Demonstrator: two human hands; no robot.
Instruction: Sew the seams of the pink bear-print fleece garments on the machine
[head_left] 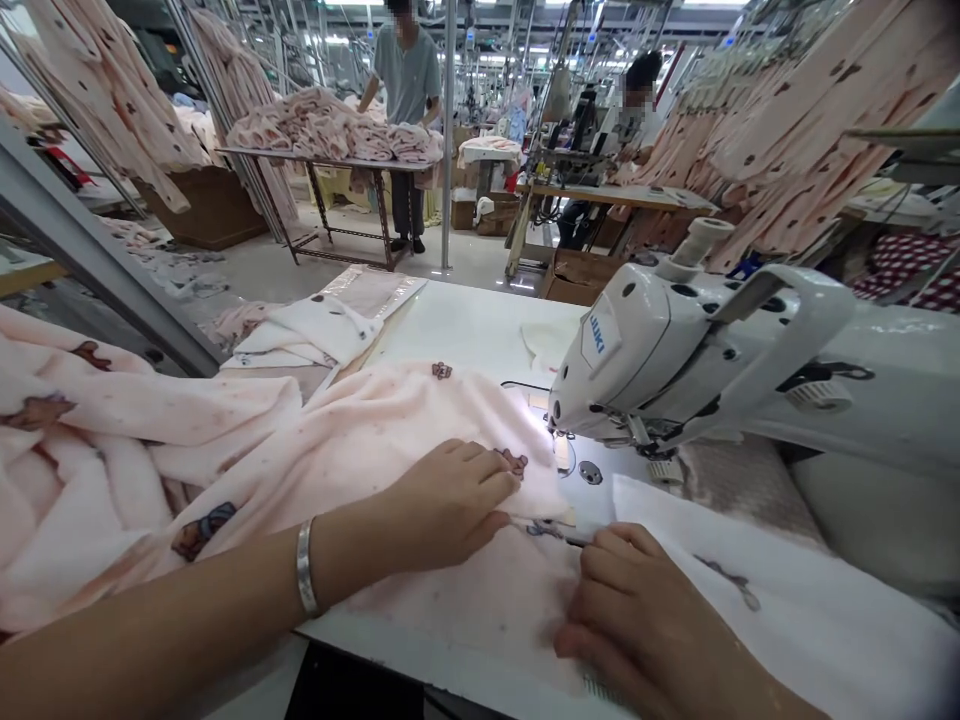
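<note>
Pale pink fleece fabric printed with small bears spreads over the sewing table, its right edge beside the needle area of a white sewing machine. My left hand lies flat on this fabric, fingers stretched toward the needle, a silver bangle at the wrist. Closer to the front edge, my right hand has its fingers curled down at the fabric's right edge and seems to pinch it; the fingertips are partly hidden. A white printed cloth piece lies under and right of that hand.
Folded white fabric rests at the table's far left. Beyond stand a metal post, a rack table piled with pink fabric, and a person behind it. Another person sits at a machine. Pink garments hang at right.
</note>
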